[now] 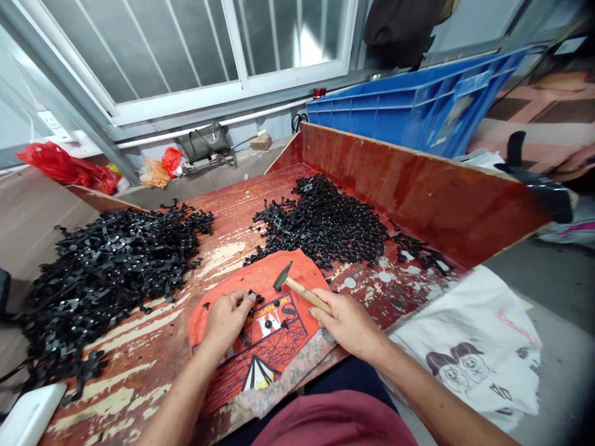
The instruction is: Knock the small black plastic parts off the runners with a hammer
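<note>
My right hand is wrapped around the wooden handle of a small hammer, whose greenish-dark head points up and to the left above an orange cloth. My left hand rests over the cloth, thumb and fingers pinched at a small black part; its exact shape is partly hidden by the fingertips. Several small round black pieces lie on the printed part of the cloth between my hands. Below my left fingers lies a dark elongated piece.
Heaps of black parts lie at the left and at the back centre. A reddish wooden board walls the worktable's right side, with a blue crate behind it. A white phone-like object sits front left; a white printed sack hangs right.
</note>
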